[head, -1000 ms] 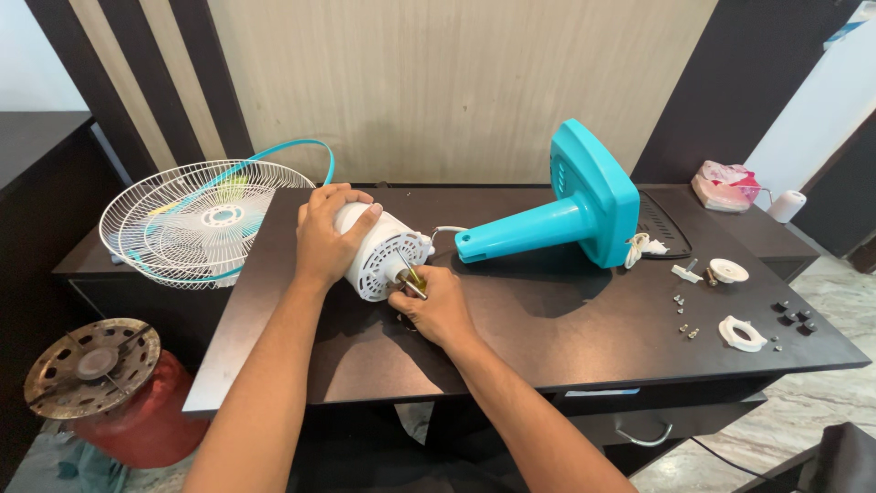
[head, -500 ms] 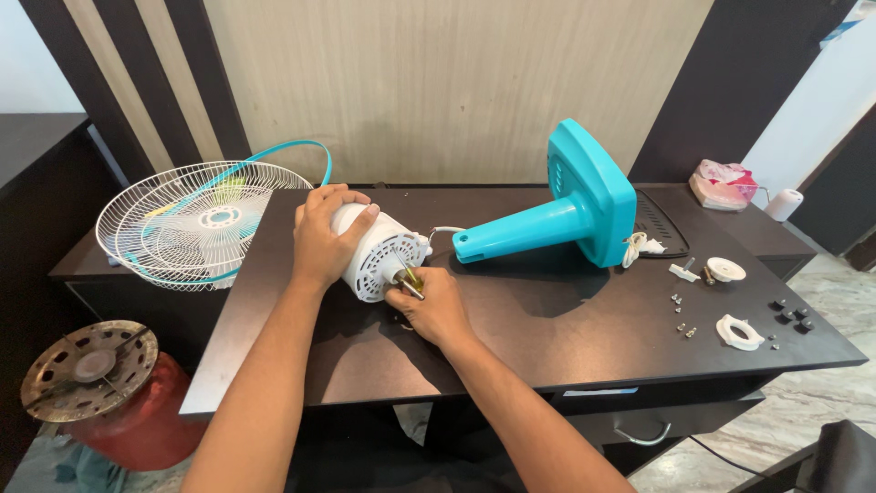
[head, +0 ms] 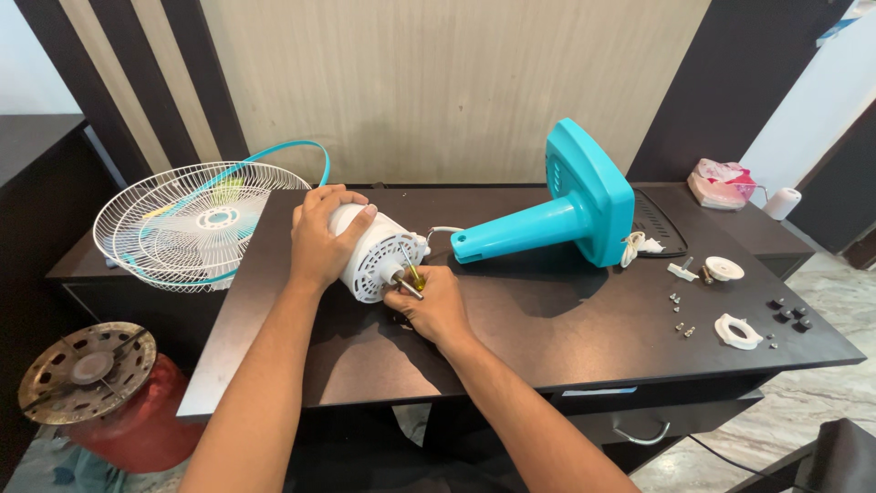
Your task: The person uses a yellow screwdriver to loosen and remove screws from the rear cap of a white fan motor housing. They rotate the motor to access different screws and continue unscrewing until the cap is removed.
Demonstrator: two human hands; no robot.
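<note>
We see left hand (head: 321,239) gripping white fan motor housing (head: 376,253) at desk (head: 511,338) centre-left; right hand (head: 431,301), fingers closed on screwdriver (head: 413,277), at its near face. Teal fan stand (head: 557,212) lies right.

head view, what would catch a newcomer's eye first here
The bright turquoise plastic fan stand lies on its side mid-desk, its square base tipped up toward the wall. Just left of it, the left hand grips a white cylindrical fan motor housing while the right hand holds a yellow-handled screwdriver to its face. At the desk's left end rests a round white wire fan guard.
</note>
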